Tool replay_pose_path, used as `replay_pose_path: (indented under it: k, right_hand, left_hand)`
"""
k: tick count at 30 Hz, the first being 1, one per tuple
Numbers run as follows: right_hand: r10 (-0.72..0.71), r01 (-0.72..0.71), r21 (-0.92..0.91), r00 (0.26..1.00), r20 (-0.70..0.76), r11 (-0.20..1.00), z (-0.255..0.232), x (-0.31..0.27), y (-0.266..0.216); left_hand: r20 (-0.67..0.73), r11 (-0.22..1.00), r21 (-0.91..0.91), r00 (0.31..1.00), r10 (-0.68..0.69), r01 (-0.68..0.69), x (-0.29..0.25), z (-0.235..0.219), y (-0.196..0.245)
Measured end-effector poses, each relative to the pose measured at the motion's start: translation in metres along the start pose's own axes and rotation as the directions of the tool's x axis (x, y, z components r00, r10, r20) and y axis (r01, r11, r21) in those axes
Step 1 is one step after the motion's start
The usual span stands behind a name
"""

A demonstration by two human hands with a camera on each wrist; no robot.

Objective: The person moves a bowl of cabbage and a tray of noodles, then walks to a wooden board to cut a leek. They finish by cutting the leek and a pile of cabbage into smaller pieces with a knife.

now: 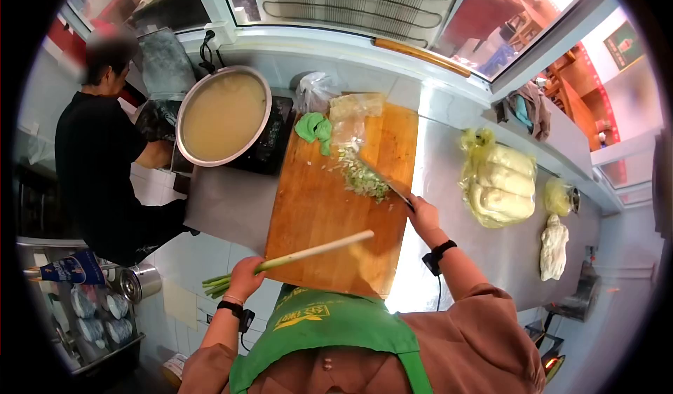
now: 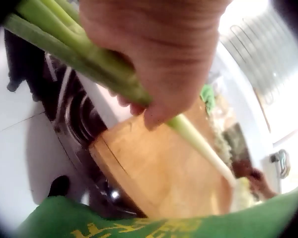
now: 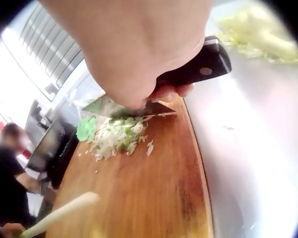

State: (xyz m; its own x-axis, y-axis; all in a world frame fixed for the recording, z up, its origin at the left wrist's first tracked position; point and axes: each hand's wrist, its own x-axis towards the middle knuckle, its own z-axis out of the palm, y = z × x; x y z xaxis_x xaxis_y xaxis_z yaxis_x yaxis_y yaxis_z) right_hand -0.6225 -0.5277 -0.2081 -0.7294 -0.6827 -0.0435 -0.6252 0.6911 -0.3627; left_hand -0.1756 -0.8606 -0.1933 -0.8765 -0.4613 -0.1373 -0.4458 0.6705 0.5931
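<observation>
My left hand (image 1: 247, 280) grips a long green onion (image 1: 319, 248) by its green part. The white end reaches over the near part of the wooden cutting board (image 1: 308, 215), and the leaves stick out past the hand toward the floor side. Curled around the black handle (image 3: 196, 67) of a kitchen knife, my right hand (image 1: 423, 220) is at the board's right edge. The knife blade (image 1: 378, 174) lies along the right side of a heap of chopped green onion (image 1: 364, 184). In the right wrist view, part of the blade is hidden behind the hand.
Behind the heap lie a green cloth-like piece (image 1: 314, 127) and clear plastic bags (image 1: 357, 106). A large pot of cloudy liquid (image 1: 224, 117) stands left of the board, near another person (image 1: 98, 162). Bagged pale dough-like rolls (image 1: 501, 184) sit on the metal counter (image 1: 449, 162) at right.
</observation>
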Motion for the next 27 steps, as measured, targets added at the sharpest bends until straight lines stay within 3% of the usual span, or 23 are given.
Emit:
replay_pose_path:
  k: [2,4,7,11,13,17,19,20,22,23,25,27]
  right_hand:
    - [0.006,-0.006,-0.011,1.000,-0.002,1.000,-0.002,0.004,-0.003]
    - [0.003,-0.002,-0.018,1.000,0.007,1.000,-0.003,0.012,-0.004]
    - [-0.040,0.037,-0.045,0.998,-0.047,0.998,-0.006,0.043,-0.004]
    - [-0.126,0.126,-0.004,0.992,-0.009,0.992,-0.002,0.066,-0.014]
    - [-0.285,0.288,-0.030,0.955,0.080,0.957,-0.004,0.064,-0.020]
    - [-0.279,0.281,-0.046,0.959,0.048,0.959,-0.025,0.029,-0.026]
    - [-0.163,0.172,0.076,0.980,-0.117,0.982,-0.028,0.007,-0.032]
    - [-0.162,0.171,0.076,0.980,-0.113,0.982,-0.025,-0.004,-0.034]
    - [-0.077,0.086,0.097,0.992,-0.096,0.992,-0.020,-0.020,-0.038]
    - [-0.090,0.100,0.086,0.990,-0.111,0.991,-0.020,-0.025,-0.042]
    - [-0.078,0.082,0.036,0.992,-0.095,0.996,-0.029,-0.030,-0.056]
    - [-0.090,0.086,-0.087,0.995,-0.037,0.992,-0.031,-0.032,-0.065]
  left_hand:
    - [-0.021,0.998,0.006,0.997,0.069,-0.069,0.013,0.010,0.007]
    - [0.185,0.997,0.036,0.981,0.054,-0.061,0.031,0.018,0.022]
    - [0.290,0.992,0.035,0.951,0.106,-0.121,0.053,0.038,0.037]
    - [0.258,0.981,0.046,0.951,0.169,-0.186,0.073,0.078,0.051]
    - [0.210,0.958,0.054,0.942,0.263,-0.280,0.088,0.090,0.060]
    - [0.210,0.952,0.071,0.938,0.277,-0.297,0.096,0.099,0.067]
    - [0.097,0.958,0.004,0.954,0.283,-0.285,0.100,0.093,0.071]
    - [0.098,0.959,0.002,0.955,0.281,-0.282,0.104,0.096,0.064]
    - [-0.132,0.979,-0.119,0.980,0.147,-0.163,0.124,0.100,0.053]
    - [-0.125,0.979,-0.119,0.980,0.153,-0.168,0.135,0.089,0.058]
    - [-0.357,0.986,-0.148,0.934,0.015,-0.073,0.158,0.054,0.090]
    - [-0.263,0.904,-0.258,0.925,0.275,-0.342,0.175,0.042,0.140]
